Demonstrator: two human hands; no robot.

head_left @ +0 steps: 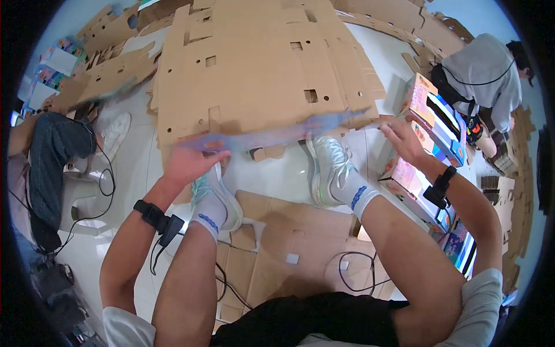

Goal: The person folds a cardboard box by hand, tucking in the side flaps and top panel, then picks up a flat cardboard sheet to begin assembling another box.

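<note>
A long, thin blue-and-purple printed strip [272, 135], probably cardboard, stretches across in front of my shoes and is smeared by motion. My left hand [195, 164] is closed at its left end; the thumb points right and the other fingers are partly hidden. At the right end, my right hand [403, 140] is bent with its fingers pinched toward the strip's edge, though the exact contact is blurred. Just beyond the strip lies a large stack of flat brown cardboard [260, 69] with cut slots and round holes.
Printed boxes [419, 104] stand in a row at my right. Beneath my legs lies flattened cardboard [300, 243] with a black cable [341, 272]. A seated person [55, 162] is on the left, and another person [480, 69] crouches at the upper right.
</note>
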